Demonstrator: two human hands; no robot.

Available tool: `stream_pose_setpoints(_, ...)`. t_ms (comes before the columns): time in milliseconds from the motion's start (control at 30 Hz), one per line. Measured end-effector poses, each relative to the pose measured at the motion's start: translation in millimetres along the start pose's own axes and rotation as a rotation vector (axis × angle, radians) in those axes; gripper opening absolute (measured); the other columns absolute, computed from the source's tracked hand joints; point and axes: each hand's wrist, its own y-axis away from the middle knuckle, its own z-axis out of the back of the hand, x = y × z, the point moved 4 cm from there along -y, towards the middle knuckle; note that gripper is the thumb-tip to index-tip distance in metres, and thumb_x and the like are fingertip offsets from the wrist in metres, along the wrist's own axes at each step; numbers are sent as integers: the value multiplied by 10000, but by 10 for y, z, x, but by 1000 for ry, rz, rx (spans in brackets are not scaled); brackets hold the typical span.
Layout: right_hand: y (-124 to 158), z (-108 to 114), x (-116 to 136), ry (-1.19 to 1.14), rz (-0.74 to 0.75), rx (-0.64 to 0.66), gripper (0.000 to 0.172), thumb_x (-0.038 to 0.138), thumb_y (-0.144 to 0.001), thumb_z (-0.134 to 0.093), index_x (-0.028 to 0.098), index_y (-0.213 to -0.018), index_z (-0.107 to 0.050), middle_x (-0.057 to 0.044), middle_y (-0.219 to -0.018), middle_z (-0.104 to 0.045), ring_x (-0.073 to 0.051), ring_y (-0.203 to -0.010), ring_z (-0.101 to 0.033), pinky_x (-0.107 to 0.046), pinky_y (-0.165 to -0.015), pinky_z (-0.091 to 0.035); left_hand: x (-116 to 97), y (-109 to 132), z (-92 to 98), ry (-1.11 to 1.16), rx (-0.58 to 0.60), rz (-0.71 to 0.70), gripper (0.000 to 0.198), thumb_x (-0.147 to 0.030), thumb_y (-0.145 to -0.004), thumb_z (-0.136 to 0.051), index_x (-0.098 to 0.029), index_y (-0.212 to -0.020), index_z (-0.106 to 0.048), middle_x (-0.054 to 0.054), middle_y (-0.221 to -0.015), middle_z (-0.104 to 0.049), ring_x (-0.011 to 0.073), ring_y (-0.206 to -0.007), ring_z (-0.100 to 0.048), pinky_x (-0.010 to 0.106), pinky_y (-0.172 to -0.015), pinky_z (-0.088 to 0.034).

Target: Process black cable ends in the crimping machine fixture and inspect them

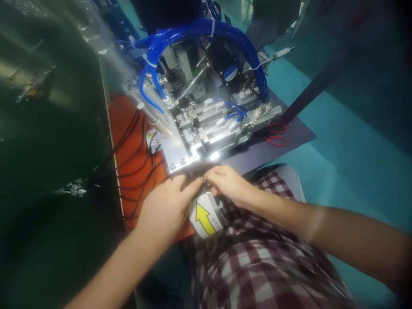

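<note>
My left hand (165, 206) is at the front edge of a shiny metal plate (175, 150), its fingers bent and its thumb reaching toward my right hand. The fingertips of my right hand (227, 184) are pinched together just in front of the machine (222, 124). Both hands meet around a tiny metallic bit, too small to name. Right below them hangs a white label with a yellow arrow (206, 216). Some of my left fingertips are hidden at the plate's edge.
Blue air hoses (206, 28) arch over the machine. Black cables (141, 161) cross the orange surface (127, 116) on the left. Small metal parts (75, 187) lie on the dark green surface. A red wire loop (277, 139) sits at the machine's right.
</note>
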Motion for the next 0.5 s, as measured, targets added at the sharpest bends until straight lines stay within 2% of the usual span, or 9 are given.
stream_pose_setpoints(167,16,5,15,-34,-29,-1,236,93,-827,-503,143,-599,-540,66,-463,-448,-58,-431,-473,-185,-506,-369,6,-30,44,38,82,-8,462,-158,-873,-361,-274,-1258,-587,0,-650,-616,158,-484,-540,253,-408,-197)
stream_pose_setpoints(233,24,17,10,-80,-47,5,239,103,-839,-512,138,-605,-541,58,-503,-474,-50,-431,-473,-180,-485,-359,4,-45,50,40,113,10,448,-176,-875,-360,-273,-1243,-597,0,-654,-640,165,-488,-558,255,-409,-201)
stream_pose_setpoints(367,28,85,-60,-150,-64,10,185,141,-859,-517,125,-689,-589,31,-624,-541,-43,-435,-486,-185,-444,-337,25,-41,42,156,135,63,422,-210,-896,-354,-298,-1213,-617,-6,-722,-690,157,-558,-613,238,-457,-331)
stream_pose_setpoints(500,32,145,-138,-187,-65,-11,141,143,-864,-527,118,-758,-618,30,-655,-552,-35,-438,-492,-180,-439,-334,73,-11,-10,306,90,92,415,-211,-897,-358,-290,-1209,-619,0,-922,-724,157,-716,-668,251,-603,-471)
